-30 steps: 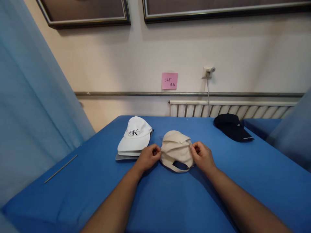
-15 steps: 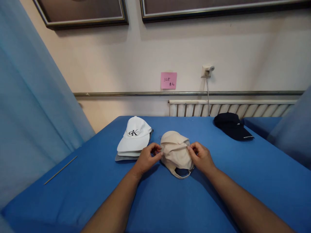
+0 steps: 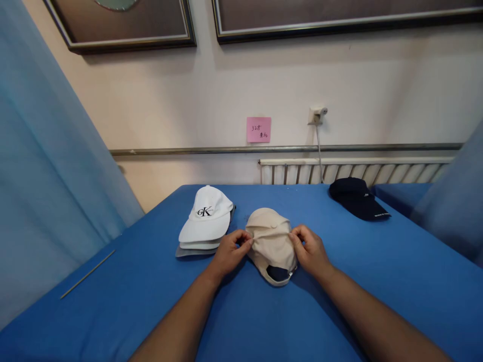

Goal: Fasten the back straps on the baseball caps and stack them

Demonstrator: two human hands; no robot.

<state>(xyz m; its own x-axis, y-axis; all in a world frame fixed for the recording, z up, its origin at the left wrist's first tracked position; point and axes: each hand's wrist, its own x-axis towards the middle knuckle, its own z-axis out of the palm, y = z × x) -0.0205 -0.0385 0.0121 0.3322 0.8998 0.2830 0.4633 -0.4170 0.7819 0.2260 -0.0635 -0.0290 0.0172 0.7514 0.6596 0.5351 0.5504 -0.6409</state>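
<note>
A beige baseball cap lies on the blue-covered bed, its back strap and strap opening facing me. My left hand pinches the cap's left side between thumb and fingers. On the opposite side, my right hand grips the fabric the same way. Creases run across the crown between the two hands. Just left of my left hand sits a stack of caps, topped by a white cap with black letters on its front; grey and pale brims show beneath it.
A navy cap rests at the far right of the blue sheet. A thin stick lies near the left edge. Behind stand a radiator and a wall rail. A blue curtain hangs at left.
My left hand has closed its pinch on the beige cap's side, and the cap's crown looks pulled flatter and wider. The view has tilted slightly upward.
</note>
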